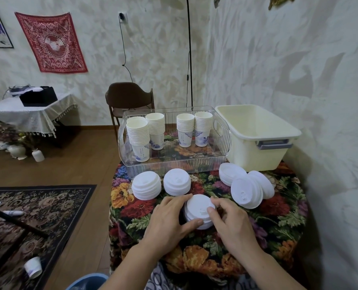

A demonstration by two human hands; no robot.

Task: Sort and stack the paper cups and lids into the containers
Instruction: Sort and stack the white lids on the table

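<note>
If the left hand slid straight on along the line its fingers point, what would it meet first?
The left hand already curls round the near lid stack, fingers pointing up and right. Past that, the line probably runs toward the lid stack just beyond, though depth is uncertain.

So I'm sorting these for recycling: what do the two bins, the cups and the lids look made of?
Clear bin: transparent ribbed plastic, glossy. Cream tub: opaque smooth plastic, with a grey handle. Cups: matte printed paper, rolled rims. Lids: matte white, moulded; plastic or pulp fibre, hard to tell.
</note>
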